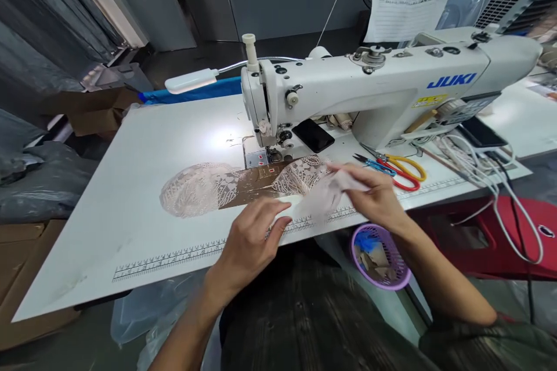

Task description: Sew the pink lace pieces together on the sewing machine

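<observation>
A pale pink lace piece point(191, 190), rounded like a bra cup, lies on the table left of the needle. A second lace piece point(300, 177) rests right of it, over the brown metal plate point(252, 182). My right hand point(376, 194) pinches a thin, sheer whitish piece of fabric point(326, 194), which hangs blurred over the table edge. My left hand point(256, 229) hovers in front of the plate, thumb and fingers apart, with nothing in it. Behind both hands stands a white sewing machine point(348, 84), its presser foot point(274, 153) above the plate.
Scissors with red and yellow handles point(404, 171) and blue thread snips point(374, 163) lie at right. A black phone point(313, 135) sits under the machine arm. White cables point(478, 168) hang over the right edge. Below is a purple basket point(402, 278) of scraps. A printed ruler point(174, 256) runs along the front.
</observation>
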`<action>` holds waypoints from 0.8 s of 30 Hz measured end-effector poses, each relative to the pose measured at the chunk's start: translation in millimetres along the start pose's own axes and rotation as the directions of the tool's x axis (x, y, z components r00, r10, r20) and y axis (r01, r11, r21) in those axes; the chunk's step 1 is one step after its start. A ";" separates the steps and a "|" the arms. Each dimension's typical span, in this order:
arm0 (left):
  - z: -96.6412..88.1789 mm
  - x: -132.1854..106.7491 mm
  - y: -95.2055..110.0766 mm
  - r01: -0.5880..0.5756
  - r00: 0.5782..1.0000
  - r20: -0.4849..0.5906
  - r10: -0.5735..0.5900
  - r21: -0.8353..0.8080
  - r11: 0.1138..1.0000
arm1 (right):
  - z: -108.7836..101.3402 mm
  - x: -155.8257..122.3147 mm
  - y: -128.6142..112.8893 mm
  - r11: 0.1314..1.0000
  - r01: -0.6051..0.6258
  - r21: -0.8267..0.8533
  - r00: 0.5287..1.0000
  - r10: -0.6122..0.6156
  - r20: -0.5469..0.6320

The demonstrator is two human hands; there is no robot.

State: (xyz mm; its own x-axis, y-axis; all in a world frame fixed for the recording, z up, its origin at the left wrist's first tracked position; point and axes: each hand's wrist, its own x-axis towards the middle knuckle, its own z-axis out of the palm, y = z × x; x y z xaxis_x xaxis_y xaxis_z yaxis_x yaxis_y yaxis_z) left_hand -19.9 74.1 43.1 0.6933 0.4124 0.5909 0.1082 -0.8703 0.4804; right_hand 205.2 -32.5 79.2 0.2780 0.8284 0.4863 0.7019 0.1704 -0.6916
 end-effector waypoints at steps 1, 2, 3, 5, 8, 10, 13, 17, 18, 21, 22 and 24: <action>9.4 4.5 -3.8 -0.049 0.998 0.040 0.047 0.043 0.998 | -7.7 -0.4 4.9 0.994 0.038 -0.102 0.977 -0.059 -0.206; 19.3 9.4 -7.0 -0.094 0.992 0.088 0.087 0.085 0.992 | -13.6 -0.8 10.1 0.977 0.067 -0.204 0.917 -0.141 -0.373; 28.9 14.3 -9.6 -0.133 0.984 0.138 0.116 0.123 0.983 | -17.1 -0.9 15.8 0.951 0.091 -0.297 0.841 -0.233 -0.489; 44.3 22.6 -12.3 -0.163 0.967 0.228 0.114 0.209 0.964 | -17.0 -0.6 29.3 0.892 0.151 -0.427 0.774 -0.375 -0.511; 49.6 23.7 -10.8 -0.049 0.968 0.246 -0.056 0.401 0.915 | -4.6 0.2 51.8 0.845 0.243 -0.476 0.935 -0.335 -0.119; 40.6 14.0 -6.8 0.039 0.968 0.195 -0.159 0.507 0.861 | 4.0 -0.5 61.0 0.841 0.241 -0.484 0.970 -0.188 0.155; 18.8 -10.8 1.2 0.073 0.971 0.153 -0.186 0.549 0.833 | 9.3 -2.4 56.5 0.849 0.225 -0.477 0.965 -0.125 0.232; -1.8 -38.1 9.4 0.102 0.976 0.132 -0.176 0.438 0.893 | 14.5 1.1 32.3 0.895 0.286 -0.343 0.952 -0.227 0.204; -3.9 -41.6 9.8 0.122 0.979 0.105 -0.177 0.394 0.911 | 18.2 3.5 28.9 0.901 0.301 -0.312 0.947 -0.244 0.208; -4.6 -46.1 4.7 0.157 0.985 0.017 -0.170 0.310 0.938 | 32.2 12.0 32.6 0.901 0.320 -0.292 0.936 -0.253 0.244; -3.7 -46.4 0.6 0.150 0.987 0.013 -0.161 0.305 0.940 | 35.6 14.7 37.5 0.894 0.319 -0.315 0.931 -0.233 0.281; -1.6 -46.1 -11.0 0.134 0.988 0.027 -0.149 0.305 0.943 | 38.2 19.0 48.4 0.864 0.310 -0.397 0.919 -0.165 0.358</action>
State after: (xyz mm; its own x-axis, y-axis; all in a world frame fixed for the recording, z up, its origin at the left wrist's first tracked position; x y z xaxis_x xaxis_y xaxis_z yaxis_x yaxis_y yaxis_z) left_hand -54.2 65.2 11.6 0.6883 0.5305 0.4948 0.4125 -0.8473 0.3346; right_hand 219.4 11.9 34.6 -0.0951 0.9244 0.3695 0.9528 0.1920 -0.2352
